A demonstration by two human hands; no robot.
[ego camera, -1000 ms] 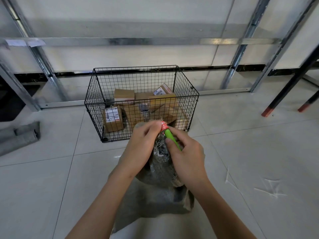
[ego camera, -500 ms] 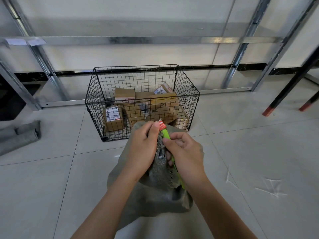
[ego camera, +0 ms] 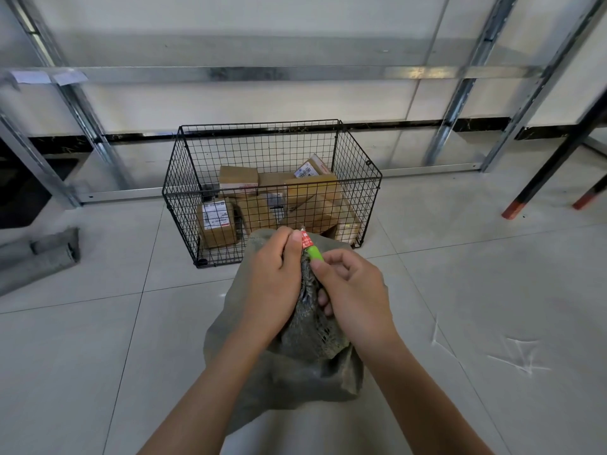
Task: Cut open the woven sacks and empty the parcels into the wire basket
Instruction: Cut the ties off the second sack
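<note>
- Far left, a folded grey sack (ego camera: 41, 254) lies flat on the floor tiles (ego camera: 82, 356).
- The wire basket (ego camera: 179, 169) stands on the floor by the wall, just beyond the hands, with brown cardboard parcels (ego camera: 259, 211) piled inside.
- One parcel at the front left (ego camera: 216, 224) has a white shipping label with a barcode. Another at the back right carries one too. The print on both is too small to read.
- The left hand (ego camera: 272, 277) grips the bunched neck of the woven sack (ego camera: 295, 376), with the fingers curled round it and the thumb up by the tool's tip.
- The sack sits on the floor, directly in front of the basket.
- The green cutter (ego camera: 314, 253) has a red label near its tip. I can't make out the white marks on it.
- The right hand (ego camera: 356, 290) pinches the cutter between thumb and forefinger, with the other fingers folded against the sack's neck.
- To the right, white scraps (ego camera: 517, 354) lie scattered on the tiles.
</note>
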